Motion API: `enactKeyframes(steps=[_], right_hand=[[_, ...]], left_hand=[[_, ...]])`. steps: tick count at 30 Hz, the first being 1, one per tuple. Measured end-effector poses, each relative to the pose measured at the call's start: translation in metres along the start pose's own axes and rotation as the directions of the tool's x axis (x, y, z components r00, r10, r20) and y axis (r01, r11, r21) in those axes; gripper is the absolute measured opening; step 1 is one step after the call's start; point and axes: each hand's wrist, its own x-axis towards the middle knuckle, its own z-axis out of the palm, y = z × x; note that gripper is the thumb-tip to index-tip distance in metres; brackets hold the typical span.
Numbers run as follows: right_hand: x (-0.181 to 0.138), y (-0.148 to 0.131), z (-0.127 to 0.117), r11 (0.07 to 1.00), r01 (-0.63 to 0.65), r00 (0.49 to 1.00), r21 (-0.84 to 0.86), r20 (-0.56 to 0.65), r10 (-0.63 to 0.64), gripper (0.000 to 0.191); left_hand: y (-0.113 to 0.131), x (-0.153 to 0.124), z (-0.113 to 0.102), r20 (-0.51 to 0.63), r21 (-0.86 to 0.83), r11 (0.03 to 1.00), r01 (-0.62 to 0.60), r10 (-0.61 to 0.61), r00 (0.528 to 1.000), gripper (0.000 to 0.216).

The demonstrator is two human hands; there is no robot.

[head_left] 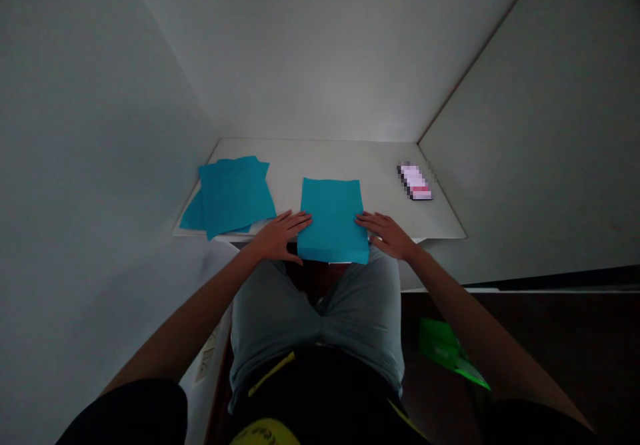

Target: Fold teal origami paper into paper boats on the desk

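Observation:
A blue sheet of paper (331, 218) lies on a small white table (345, 158), with its near edge hanging over the table's front edge. My left hand (278, 235) rests flat at the sheet's left edge, fingers stretched out and touching it. At the sheet's right edge my right hand (386, 233) also lies flat with its fingers spread. Neither hand grips anything. A loose stack of similar blue sheets (231, 194) sits at the table's left side.
A small pink and white object (415, 182), blurred out, lies at the table's right. White walls close in the table on the left, back and right. My legs are under the front edge. Something green (447, 352) lies on the dark floor at my right.

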Motion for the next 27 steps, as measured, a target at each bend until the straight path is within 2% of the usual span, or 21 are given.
enactKeyframes(steps=[3,5,7,11,18,20,22,23,25,27], right_hand=[[-0.011,-0.004,0.003,0.996,0.085,0.996,-0.029,0.029,-0.084,0.078],[-0.013,-0.008,0.009,0.993,0.087,0.996,-0.080,0.005,-0.087,0.083],[-0.012,-0.014,0.017,0.990,0.042,0.997,-0.134,-0.051,-0.049,0.077],[-0.008,-0.022,0.029,0.986,-0.035,0.989,-0.163,-0.145,0.012,0.061],[0.005,-0.021,0.020,0.999,-0.041,0.964,0.032,-0.262,0.048,0.034],[0.014,-0.021,0.017,0.989,-0.082,0.946,0.121,-0.304,0.116,0.033],[0.025,-0.021,0.018,0.956,-0.187,0.917,0.225,-0.311,0.252,0.037],[0.030,-0.020,0.019,0.930,-0.241,0.896,0.276,-0.305,0.323,0.037],[0.040,-0.019,0.022,0.881,-0.313,0.851,0.354,-0.307,0.426,0.036],[0.048,-0.018,0.026,0.860,-0.329,0.806,0.391,-0.358,0.471,0.050]], left_hand=[[-0.004,-0.009,0.006,-0.041,-0.008,0.998,-0.058,0.057,0.998,0.098],[-0.007,-0.011,0.011,-0.083,-0.022,0.996,-0.085,0.083,0.993,0.087],[-0.008,-0.012,0.015,-0.139,-0.041,0.996,-0.079,0.073,0.988,0.078],[-0.002,-0.008,0.022,-0.255,-0.106,0.994,0.009,-0.036,0.966,0.062],[0.004,0.009,0.018,-0.350,-0.388,0.918,0.085,-0.232,0.908,0.042],[0.002,0.015,0.016,-0.334,-0.458,0.874,0.160,-0.336,0.881,0.027],[0.001,0.022,0.017,-0.308,-0.519,0.817,0.252,-0.454,0.836,0.012],[0.001,0.025,0.018,-0.299,-0.551,0.783,0.288,-0.508,0.808,0.011],[0.002,0.032,0.020,-0.303,-0.600,0.729,0.329,-0.588,0.750,0.020],[0.006,0.037,0.021,-0.354,-0.593,0.726,0.348,-0.623,0.698,0.049]])
